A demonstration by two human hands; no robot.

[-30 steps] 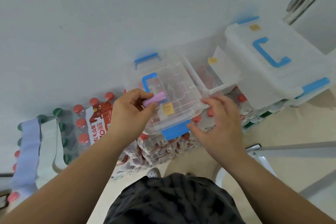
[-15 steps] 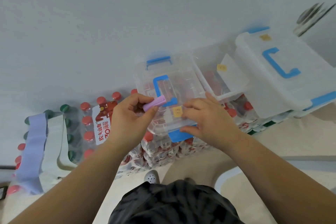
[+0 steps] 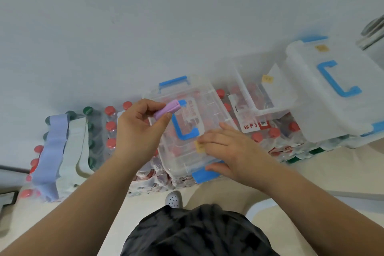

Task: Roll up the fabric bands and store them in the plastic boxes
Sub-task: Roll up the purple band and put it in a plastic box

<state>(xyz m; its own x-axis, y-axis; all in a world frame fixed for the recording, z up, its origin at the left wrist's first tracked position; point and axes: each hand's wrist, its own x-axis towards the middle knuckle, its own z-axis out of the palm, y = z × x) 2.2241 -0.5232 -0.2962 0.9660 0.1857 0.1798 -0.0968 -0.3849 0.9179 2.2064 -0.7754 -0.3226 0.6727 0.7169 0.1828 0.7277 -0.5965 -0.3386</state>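
Note:
My left hand pinches a rolled purple fabric band between thumb and fingers, just above the left part of a small clear plastic box. That box has a closed lid with a blue handle and a blue front latch. My right hand lies on the lid's front right, fingers spread over it and thumb at the latch. A light blue band and a pale green band lie flat over bottle packs at the left.
The boxes stand on shrink-wrapped packs of red-capped bottles along a white wall. An open clear box sits to the right, then a larger white box with a blue handle. My shoe shows on the floor below.
My right hand slid from the box's front right corner onto the lid, thumb now at the latch. My left hand lifted the purple roll slightly up and left.

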